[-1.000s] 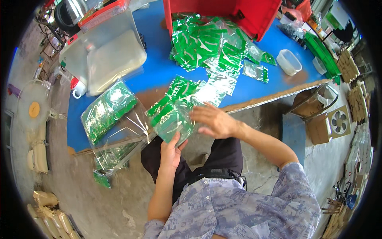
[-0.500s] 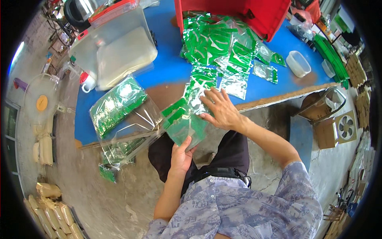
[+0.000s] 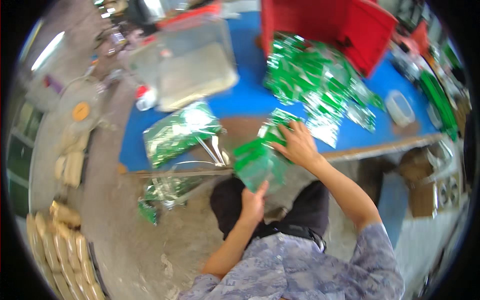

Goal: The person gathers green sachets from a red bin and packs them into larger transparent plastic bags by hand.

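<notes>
Closest to me, my left hand (image 3: 252,202) pinches the near edge of a small stack of green packets (image 3: 257,162), fingers closed on it from below. The stack hangs half off the front edge of the table (image 3: 240,102), over my lap. My right hand (image 3: 299,145) lies flat on the far end of the same stack, fingers spread and pressing down, not wrapped around anything.

Left of the stack, a clear bag (image 3: 180,131) already stuffed with green packets lies on the table, and another filled bag (image 3: 167,189) hangs below the table edge on that side. So I judge that some bundles are packed.

Beyond the stack, a big loose heap (image 3: 315,82) of packets spills from a tipped red crate (image 3: 345,25), so most of the sorting looks left to do. Far left of the stack stands a clear tub (image 3: 192,62); right of it, a small empty container (image 3: 400,107).
</notes>
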Action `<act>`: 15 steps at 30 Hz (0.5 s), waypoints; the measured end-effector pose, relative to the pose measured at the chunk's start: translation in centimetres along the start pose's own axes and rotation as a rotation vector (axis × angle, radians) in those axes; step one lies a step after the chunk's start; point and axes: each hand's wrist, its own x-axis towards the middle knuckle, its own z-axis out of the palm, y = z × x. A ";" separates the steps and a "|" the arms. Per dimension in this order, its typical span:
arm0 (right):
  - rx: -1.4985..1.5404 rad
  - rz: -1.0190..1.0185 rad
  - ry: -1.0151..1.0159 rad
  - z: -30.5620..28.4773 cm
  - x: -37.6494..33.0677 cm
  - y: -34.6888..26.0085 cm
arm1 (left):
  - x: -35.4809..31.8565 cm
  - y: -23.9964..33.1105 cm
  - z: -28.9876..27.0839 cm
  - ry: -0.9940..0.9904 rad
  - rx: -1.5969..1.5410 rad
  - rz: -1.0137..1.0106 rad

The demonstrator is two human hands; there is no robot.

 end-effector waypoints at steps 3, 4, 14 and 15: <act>-0.081 0.006 -0.025 -0.2 -0.8 1.2 | 1.4 -2.2 -2.6 -0.150 0.083 0.063; -0.045 -0.013 -0.032 -0.1 -0.8 1.5 | 1.4 -2.3 -3.0 -0.178 0.054 0.044; 0.365 -0.003 0.470 0.0 -2.0 1.2 | 0.1 -0.8 -1.5 -0.396 -0.246 -0.212; 0.615 0.183 0.485 -1.3 -2.8 -0.9 | -0.4 -0.5 -1.2 -0.388 -0.260 -0.190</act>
